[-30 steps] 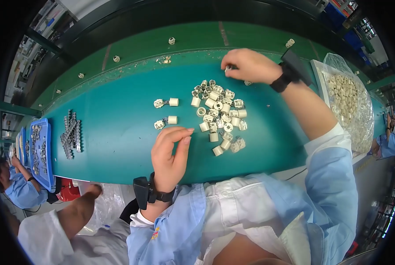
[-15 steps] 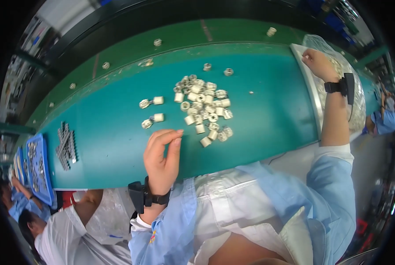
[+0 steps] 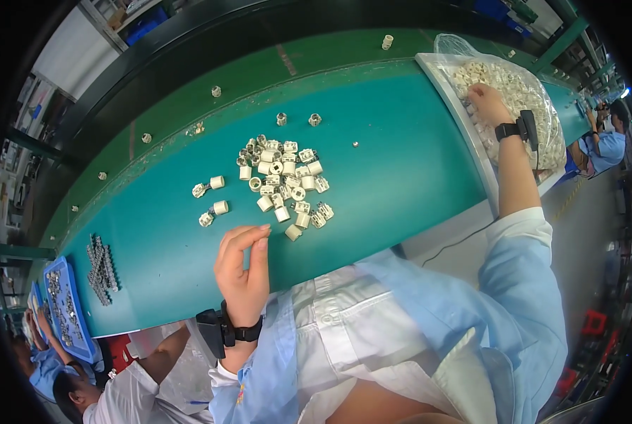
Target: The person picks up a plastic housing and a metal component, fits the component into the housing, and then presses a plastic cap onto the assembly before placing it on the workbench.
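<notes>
My left hand [image 3: 244, 267] is over the front of the green table, thumb and forefinger brought close in a pinch. Whatever it may hold is too small or hidden. Just beyond its fingertips lies a loose pile of cream plastic cylindrical fittings [image 3: 288, 168] with metal parts. Two pairs of joined cream pieces [image 3: 217, 181] lie to the left of the pile. On the right, my right hand [image 3: 489, 104] is over a clear plastic bag [image 3: 535, 99] full of similar cream pieces, its fingers curled together; what is in them cannot be made out.
The bag rests in a pale shallow tray [image 3: 461, 131]. Grey ridged strips [image 3: 101, 270] lie at the left, near a blue tray [image 3: 83, 332] of small parts. Single fittings [image 3: 315, 119] stand along the far side. Co-workers sit at the left and far right.
The view has shifted, so the table and pile appear farther left and more of the bag shows. My right hand has come over the bag's contents; my left keeps its pinch.
</notes>
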Action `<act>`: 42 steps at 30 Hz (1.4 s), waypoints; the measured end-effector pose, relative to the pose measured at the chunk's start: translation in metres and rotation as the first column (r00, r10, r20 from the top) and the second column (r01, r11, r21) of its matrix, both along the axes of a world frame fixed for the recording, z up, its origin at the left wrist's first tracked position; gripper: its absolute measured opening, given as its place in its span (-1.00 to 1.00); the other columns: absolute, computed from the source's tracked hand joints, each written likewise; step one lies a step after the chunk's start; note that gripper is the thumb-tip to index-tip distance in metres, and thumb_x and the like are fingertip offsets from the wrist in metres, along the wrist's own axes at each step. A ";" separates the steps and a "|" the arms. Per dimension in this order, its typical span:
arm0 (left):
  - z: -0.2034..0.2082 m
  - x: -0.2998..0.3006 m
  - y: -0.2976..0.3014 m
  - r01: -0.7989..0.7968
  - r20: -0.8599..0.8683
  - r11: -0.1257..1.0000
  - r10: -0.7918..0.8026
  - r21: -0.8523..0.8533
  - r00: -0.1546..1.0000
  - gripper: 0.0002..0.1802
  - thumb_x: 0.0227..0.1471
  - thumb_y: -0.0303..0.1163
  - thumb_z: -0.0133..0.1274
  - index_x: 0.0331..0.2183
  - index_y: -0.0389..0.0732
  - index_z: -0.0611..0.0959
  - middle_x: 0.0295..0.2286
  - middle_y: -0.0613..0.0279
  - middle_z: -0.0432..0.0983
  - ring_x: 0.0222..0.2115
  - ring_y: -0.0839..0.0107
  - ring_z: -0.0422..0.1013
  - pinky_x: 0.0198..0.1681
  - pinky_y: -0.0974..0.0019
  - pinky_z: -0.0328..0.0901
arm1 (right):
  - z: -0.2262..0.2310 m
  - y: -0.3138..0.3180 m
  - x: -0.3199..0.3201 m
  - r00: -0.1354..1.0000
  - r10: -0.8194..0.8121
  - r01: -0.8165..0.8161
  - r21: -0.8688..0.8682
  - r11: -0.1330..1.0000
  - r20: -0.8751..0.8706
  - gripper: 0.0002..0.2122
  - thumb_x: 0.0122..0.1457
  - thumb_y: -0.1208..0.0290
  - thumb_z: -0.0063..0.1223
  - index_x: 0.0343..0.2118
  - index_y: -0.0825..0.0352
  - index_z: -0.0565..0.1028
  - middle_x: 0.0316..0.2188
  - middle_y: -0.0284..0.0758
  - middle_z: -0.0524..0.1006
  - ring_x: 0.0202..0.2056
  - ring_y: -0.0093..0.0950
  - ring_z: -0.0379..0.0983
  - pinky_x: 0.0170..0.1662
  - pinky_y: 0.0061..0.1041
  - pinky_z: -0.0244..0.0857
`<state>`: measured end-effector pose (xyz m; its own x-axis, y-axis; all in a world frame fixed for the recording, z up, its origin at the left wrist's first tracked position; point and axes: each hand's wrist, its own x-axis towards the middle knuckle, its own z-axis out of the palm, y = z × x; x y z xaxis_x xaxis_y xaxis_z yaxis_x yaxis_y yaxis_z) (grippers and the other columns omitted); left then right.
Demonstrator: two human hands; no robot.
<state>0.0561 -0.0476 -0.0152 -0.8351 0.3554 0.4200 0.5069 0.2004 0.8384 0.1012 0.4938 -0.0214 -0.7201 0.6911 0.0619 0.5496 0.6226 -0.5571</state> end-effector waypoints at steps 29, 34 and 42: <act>0.038 -0.027 -0.007 -0.007 -0.189 0.981 -0.031 -0.196 0.982 -0.89 -0.13 -0.59 -0.03 -0.43 -0.30 0.53 -0.49 0.11 0.44 -0.45 0.29 0.37 -0.37 0.37 0.24 | 0.043 -0.100 0.003 0.890 0.046 -0.141 -0.178 0.974 -0.454 -0.75 -0.01 0.48 -0.05 -0.22 0.36 0.36 -0.40 -0.39 0.40 -0.38 -0.66 0.32 -0.35 -0.69 0.20; 0.067 -0.057 0.004 0.048 -0.137 0.969 -0.084 -0.242 0.987 -0.87 -0.13 -0.54 0.00 -0.40 -0.31 0.52 -0.47 0.11 0.44 -0.44 0.31 0.37 -0.36 0.40 0.25 | 0.047 -0.172 -0.023 0.760 0.295 -0.534 -0.300 0.790 -0.579 -0.72 0.01 0.55 -0.09 -0.16 0.39 0.29 -0.42 -0.43 0.37 -0.37 -0.69 0.30 -0.35 -0.74 0.18; 0.072 -0.121 0.019 0.030 -0.015 0.959 -0.036 -0.281 0.999 -0.80 -0.09 -0.40 -0.02 -0.36 -0.30 0.51 -0.45 0.11 0.45 -0.44 0.36 0.37 -0.35 0.41 0.25 | 0.048 -0.240 -0.078 0.652 0.506 -0.754 -0.417 0.507 -0.564 -0.74 0.00 0.59 -0.04 -0.21 0.40 0.30 -0.44 -0.44 0.37 -0.39 -0.67 0.31 -0.32 -0.74 0.21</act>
